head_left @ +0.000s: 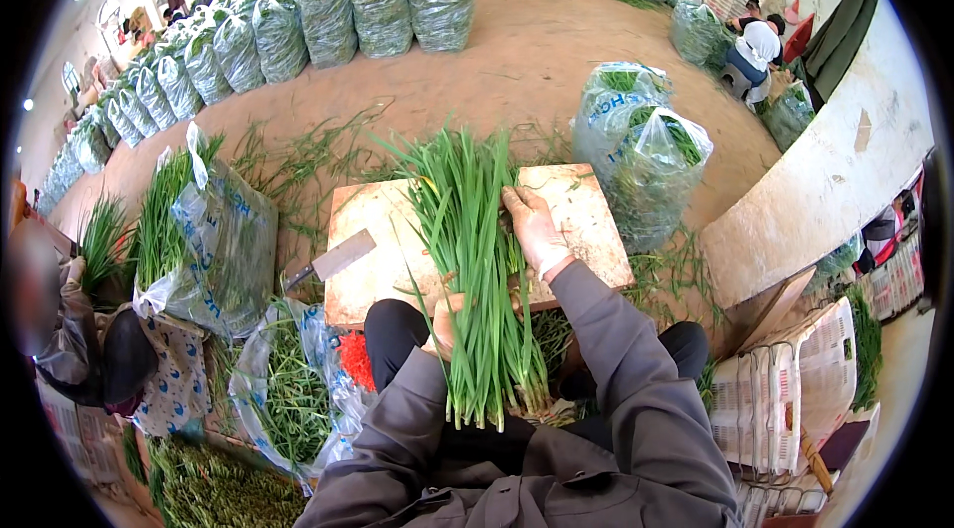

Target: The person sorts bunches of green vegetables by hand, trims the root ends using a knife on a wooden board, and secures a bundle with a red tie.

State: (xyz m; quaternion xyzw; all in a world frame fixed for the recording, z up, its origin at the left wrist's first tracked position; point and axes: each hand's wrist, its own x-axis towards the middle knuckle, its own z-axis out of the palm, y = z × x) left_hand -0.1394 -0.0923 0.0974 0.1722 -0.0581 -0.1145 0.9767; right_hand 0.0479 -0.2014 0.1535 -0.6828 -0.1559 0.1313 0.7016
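Note:
A thick bunch of garlic chives [475, 250], long flat green leaves with pale cut ends, lies over a worn wooden board [581, 205] and reaches toward my lap. My left hand [444, 324] is closed round its lower part from the left, the fingers mostly hidden behind the leaves. Against the bunch's right edge, higher up, my right hand [535, 230] rests with curled fingers touching the leaves. A cleaver [344, 256] lies across the board's left edge, its dark handle sticking out to the left.
Red ties [355, 359] lie by my left knee, beside an open bag of loose greens [296, 394]. Filled plastic bags [234, 250] stand left, with others [656, 180] right. White crates [760, 409] are near right. A co-worker [75, 329] sits close left; loose leaves litter the floor.

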